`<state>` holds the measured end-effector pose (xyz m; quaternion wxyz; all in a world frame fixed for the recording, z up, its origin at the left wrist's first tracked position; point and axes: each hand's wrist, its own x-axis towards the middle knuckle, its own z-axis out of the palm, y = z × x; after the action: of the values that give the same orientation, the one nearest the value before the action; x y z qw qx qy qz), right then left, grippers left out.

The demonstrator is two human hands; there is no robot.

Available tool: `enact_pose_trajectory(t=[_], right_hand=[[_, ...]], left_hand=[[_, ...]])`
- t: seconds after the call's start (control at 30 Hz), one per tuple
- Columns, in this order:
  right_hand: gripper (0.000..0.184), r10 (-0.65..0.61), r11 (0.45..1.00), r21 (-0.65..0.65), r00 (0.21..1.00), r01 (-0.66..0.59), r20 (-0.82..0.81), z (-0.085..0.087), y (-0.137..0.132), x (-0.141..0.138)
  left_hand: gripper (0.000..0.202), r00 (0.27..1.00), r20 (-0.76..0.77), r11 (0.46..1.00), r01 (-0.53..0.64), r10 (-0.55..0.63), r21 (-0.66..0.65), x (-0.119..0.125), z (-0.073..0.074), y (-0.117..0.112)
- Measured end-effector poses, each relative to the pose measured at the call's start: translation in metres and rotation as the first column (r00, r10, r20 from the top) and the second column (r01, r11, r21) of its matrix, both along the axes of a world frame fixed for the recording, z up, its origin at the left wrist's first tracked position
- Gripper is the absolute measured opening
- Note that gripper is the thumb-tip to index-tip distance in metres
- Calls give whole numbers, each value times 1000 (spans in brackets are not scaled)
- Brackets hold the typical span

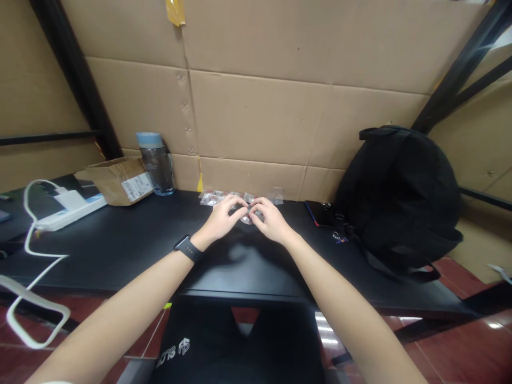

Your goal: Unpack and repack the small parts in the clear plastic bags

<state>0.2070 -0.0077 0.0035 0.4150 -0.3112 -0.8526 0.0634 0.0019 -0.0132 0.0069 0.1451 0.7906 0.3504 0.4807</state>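
Both my hands meet over the far middle of the black table. My left hand [226, 214], with a dark watch on its wrist, has its thumb and fingers bent together in a pinch. Opposite it, my right hand [270, 217] is closed in a similar pinch. Between the fingertips shows a small clear plastic packet [247, 219] with a bit of red; fingers cover much of it, and its contents are too small to make out. Several flat clear plastic packets [208, 198] with red marks lie just behind the hands, along the cardboard wall.
On the left of the table [160, 245] stand a water bottle [157, 165], an open cardboard box [116, 181] and a white power strip [72, 213] with a cable. A black backpack [400, 197] fills the right end, beside a phone [318, 213] and keys [339, 237].
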Motion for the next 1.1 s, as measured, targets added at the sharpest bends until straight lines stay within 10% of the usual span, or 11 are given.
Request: enact_pose_trajectory(t=[0.47,0.63,0.77,1.1], right_hand=[[8,-43,999,37,991,39,125,3,3,11],[10,-20,999,-31,981,26,194,3,5,19],[8,-6,994,-104,964,35,264,4,7,26],[11,-4,965,-248,954,82,299,16,11,51]], left_hand=[[36,932,-362,995,-11,-27,-101,-3,-17,6],[39,990,-141,994,-7,-8,-112,-17,-6,18],[33,954,91,935,-258,287,-244,-57,-3,44],[27,927,-364,932,-207,90,-298,-106,-16,58]])
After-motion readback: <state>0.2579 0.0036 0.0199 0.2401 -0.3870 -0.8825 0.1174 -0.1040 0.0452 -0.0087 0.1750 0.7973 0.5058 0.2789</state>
